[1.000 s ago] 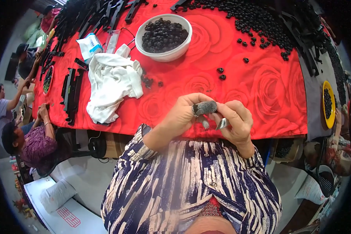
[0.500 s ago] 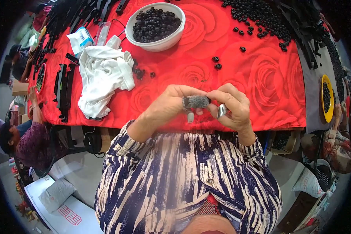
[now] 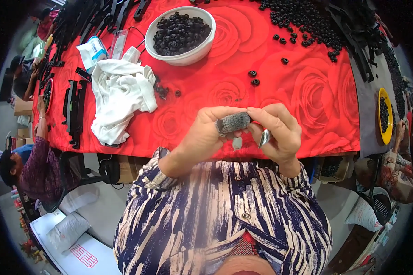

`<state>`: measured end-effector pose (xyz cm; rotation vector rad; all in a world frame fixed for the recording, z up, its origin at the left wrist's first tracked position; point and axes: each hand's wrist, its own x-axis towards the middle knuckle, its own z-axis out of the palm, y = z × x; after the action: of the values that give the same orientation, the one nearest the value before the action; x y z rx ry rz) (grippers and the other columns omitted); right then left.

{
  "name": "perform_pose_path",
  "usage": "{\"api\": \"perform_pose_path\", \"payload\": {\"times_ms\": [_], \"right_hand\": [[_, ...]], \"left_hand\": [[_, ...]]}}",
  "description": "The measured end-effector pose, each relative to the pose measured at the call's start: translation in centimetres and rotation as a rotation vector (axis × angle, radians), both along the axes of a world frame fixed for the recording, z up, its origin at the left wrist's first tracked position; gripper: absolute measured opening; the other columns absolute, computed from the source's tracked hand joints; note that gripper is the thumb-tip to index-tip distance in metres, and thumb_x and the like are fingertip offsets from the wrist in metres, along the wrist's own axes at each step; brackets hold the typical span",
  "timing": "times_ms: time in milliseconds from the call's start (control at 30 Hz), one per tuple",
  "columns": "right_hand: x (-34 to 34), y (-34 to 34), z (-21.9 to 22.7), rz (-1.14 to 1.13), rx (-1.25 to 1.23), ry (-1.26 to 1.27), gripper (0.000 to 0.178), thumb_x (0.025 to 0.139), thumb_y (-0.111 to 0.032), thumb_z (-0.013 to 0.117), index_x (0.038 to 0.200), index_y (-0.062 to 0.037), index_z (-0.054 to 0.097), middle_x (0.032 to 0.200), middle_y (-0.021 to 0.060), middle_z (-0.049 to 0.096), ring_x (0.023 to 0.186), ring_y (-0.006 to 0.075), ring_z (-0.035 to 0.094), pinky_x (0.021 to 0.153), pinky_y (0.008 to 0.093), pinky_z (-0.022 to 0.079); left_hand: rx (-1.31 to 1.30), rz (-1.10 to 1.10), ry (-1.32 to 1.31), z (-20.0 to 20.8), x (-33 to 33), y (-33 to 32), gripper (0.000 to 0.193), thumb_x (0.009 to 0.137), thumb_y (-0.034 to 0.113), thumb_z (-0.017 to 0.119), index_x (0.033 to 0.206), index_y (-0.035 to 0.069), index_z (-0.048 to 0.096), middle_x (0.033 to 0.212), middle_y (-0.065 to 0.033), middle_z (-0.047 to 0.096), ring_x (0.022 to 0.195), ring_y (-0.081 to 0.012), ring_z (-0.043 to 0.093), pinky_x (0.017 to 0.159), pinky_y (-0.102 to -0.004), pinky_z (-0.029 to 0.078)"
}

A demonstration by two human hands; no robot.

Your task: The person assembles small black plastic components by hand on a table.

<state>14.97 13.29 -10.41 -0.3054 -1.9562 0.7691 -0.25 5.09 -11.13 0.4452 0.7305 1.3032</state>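
We see the left hand (image 3: pixel 202 137) and right hand (image 3: pixel 280 133) pinched together on a small grey fuzzy piece (image 3: pixel 233 123), held past the bench (image 3: pixel 307 91) edge; a loose grip could drop it to the floor.

A small assembly workshop: a long table (image 3: pixel 307 119) under a red rose-print cloth holds heaps of black rings (image 3: pixel 307 18), a white bowl (image 3: pixel 188 55) of them, black plastic strips (image 3: pixel 71 107), and other workers (image 3: pixel 27 160) sit alongside.

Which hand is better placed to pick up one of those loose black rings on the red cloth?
Probably the right hand: the loose black rings lie just beyond it, while the left hand grips the grey piece.
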Motion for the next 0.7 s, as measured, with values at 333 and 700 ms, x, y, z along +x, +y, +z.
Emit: {"api": "perform_pose_path", "payload": {"times_ms": [333, 700], "right_hand": [[0.5, -0.3, -1.2, -0.175, 0.227, 0.048, 0.033, 0.061, -0.003, 0.072, 0.092, 0.0045, 0.063, 0.073, 0.0078, 0.054, 0.054, 0.0199, 0.052, 0.045, 0.0307, 0.038], [1.6, -0.9, 0.3, -0.034, -0.381, -0.143, 0.021, 0.082, 0.001, 0.056, 0.103, 0.0041, 0.054, 0.077, 0.0122, 0.053, 0.061, 0.0212, 0.052, 0.055, 0.0295, 0.041]], "left_hand": [[0.076, 0.173, -0.075, -0.1, 1.8, -0.2, 0.025, 0.088, 0.005, 0.056, 0.111, -0.004, 0.058, 0.097, -0.0099, 0.063, 0.082, -0.0135, 0.060, 0.067, -0.0252, 0.051], [0.119, 0.170, 0.087, 0.8, 1.2, -0.2, 0.024, 0.088, 0.006, 0.056, 0.110, -0.004, 0.059, 0.093, -0.0087, 0.063, 0.083, -0.0122, 0.059, 0.067, -0.0255, 0.050]]}}
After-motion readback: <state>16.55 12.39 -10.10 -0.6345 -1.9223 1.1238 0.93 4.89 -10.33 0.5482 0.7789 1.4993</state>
